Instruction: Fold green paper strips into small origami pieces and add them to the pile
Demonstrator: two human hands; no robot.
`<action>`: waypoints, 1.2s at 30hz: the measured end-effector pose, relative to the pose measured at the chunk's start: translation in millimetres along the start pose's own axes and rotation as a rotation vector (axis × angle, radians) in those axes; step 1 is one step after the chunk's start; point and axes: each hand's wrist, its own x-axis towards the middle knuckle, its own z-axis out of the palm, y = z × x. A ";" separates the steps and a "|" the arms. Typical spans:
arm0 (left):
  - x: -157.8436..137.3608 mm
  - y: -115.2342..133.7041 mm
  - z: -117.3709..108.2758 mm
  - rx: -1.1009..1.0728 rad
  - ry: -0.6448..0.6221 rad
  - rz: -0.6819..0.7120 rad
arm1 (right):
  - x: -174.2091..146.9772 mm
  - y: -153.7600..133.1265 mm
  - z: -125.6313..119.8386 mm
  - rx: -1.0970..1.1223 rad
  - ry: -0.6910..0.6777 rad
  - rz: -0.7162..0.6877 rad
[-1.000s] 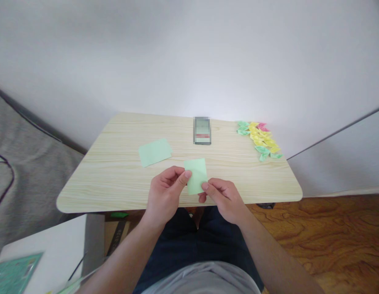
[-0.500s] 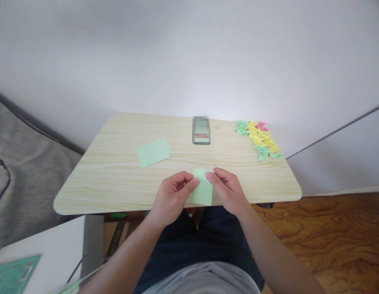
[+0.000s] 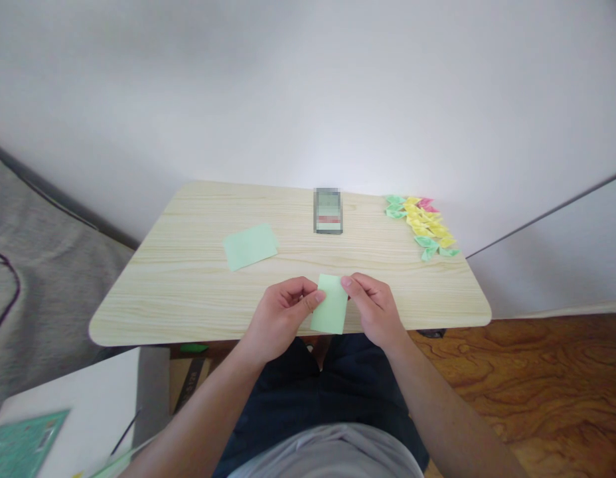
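A light green sheet of paper [image 3: 331, 307], a narrow upright rectangle, is held between my two hands over the table's near edge. My left hand [image 3: 287, 312] pinches its left side, thumb on top and the other fingers behind. At the upper right corner, my right hand [image 3: 375, 302] has its thumb against the paper's edge, with curled fingers partly hidden behind. Further left on the table lie several flat light green sheets [image 3: 251, 247], slightly fanned. To the right sits a cluster of folded paper pieces [image 3: 427, 222] in green, yellow and pink.
A phone [image 3: 328, 211], blurred out, lies at the back middle of the pale wooden table [image 3: 188, 292]. The white wall [image 3: 308, 93] rises right behind. Down left stand a white box [image 3: 89, 392] with a teal packet [image 3: 26, 441] on it, and grey fabric [image 3: 49, 279].
My right thumb has slid slightly right, from the face of the green paper to its upper right corner. The paper is tilted a little more; the left hand keeps its pinch.
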 end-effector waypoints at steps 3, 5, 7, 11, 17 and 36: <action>1.1 0.6 -1.3 -0.002 0.028 0.022 | -2.4 1.8 -0.2 0.021 -0.022 0.029; 2.5 -0.5 -3.0 0.004 0.078 0.046 | -5.6 3.2 -0.2 0.050 -0.116 0.075; 4.2 -2.6 -4.5 0.009 0.143 0.073 | -9.0 4.3 -0.1 0.053 -0.211 0.115; 7.1 -7.6 -4.6 -0.011 0.211 0.123 | -12.0 5.2 0.5 0.002 -0.215 0.114; 9.2 -11.1 -3.0 -0.010 0.293 0.169 | -9.3 6.8 1.0 0.035 -0.187 0.111; 16.4 -30.0 -6.8 0.642 0.233 0.583 | 3.6 41.1 -16.3 -0.600 0.144 -0.468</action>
